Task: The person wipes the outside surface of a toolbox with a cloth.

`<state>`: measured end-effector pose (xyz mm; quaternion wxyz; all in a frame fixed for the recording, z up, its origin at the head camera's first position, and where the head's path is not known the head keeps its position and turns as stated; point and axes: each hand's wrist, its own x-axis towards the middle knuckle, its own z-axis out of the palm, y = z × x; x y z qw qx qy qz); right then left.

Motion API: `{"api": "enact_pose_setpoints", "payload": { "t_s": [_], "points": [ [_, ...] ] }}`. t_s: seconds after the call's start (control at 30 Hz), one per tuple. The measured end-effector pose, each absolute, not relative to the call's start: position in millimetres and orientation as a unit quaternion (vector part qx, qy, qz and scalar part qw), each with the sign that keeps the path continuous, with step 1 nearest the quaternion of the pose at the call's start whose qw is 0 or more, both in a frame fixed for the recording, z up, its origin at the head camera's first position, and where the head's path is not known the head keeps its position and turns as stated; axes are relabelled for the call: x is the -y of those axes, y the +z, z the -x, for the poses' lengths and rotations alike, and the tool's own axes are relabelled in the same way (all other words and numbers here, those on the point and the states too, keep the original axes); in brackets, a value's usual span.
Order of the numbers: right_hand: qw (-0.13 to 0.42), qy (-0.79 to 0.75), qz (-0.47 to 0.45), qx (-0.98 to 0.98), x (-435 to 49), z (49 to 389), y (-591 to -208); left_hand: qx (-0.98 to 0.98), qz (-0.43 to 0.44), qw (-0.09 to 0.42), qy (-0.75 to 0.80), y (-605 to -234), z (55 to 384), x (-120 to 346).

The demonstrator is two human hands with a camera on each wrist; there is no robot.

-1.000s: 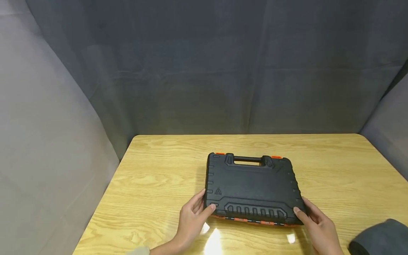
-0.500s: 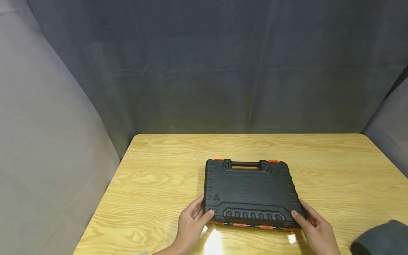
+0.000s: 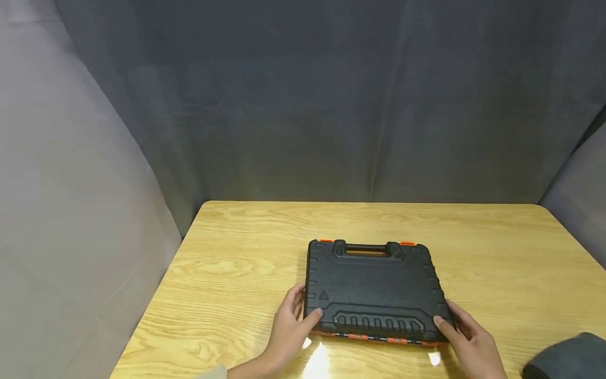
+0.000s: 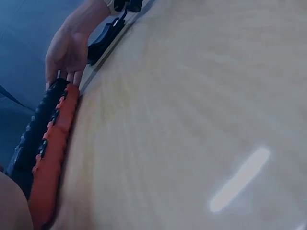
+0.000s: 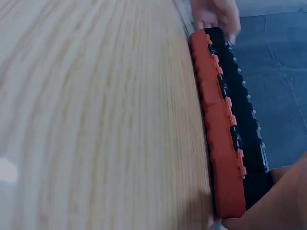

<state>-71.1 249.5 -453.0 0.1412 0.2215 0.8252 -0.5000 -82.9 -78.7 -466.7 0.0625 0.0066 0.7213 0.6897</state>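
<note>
Seemingly, the case point(image 3: 371, 279) is being positioned on the tabletop point(image 3: 222, 295), left hand point(image 3: 288, 329) and right hand point(image 3: 473, 342) gripping its near corners, the next move calling for balance.

From my end I count one black case point(image 3: 374, 281) on one wood-grain surface point(image 3: 227, 273). Along the case's far edge I make out one handle point(image 3: 366, 247) and two orange tabs point(image 3: 407, 243). I see two grips: the left grip point(image 3: 289, 329) at the case's left side, the right grip point(image 3: 473, 342) at its right. Right of the case I get one dark grey item point(image 3: 568, 359); beyond the case, one dark curtain point(image 3: 293, 116).
</note>
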Motion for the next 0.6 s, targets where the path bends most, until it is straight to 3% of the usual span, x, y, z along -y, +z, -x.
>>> {"api": "enact_pose_setpoints", "payload": {
  "t_s": [0.37, 0.6],
  "points": [
    [0.135, -0.503, -0.199, -0.830, -252, 68, -456, -0.800, -0.047, 0.023, 0.597, -480, 131, 53],
    [0.169, -0.418, -0.096, -0.887, -271, 69, -452, -0.786, -0.048, 0.026, 0.616, -482, 132, 58]
  ]
}}
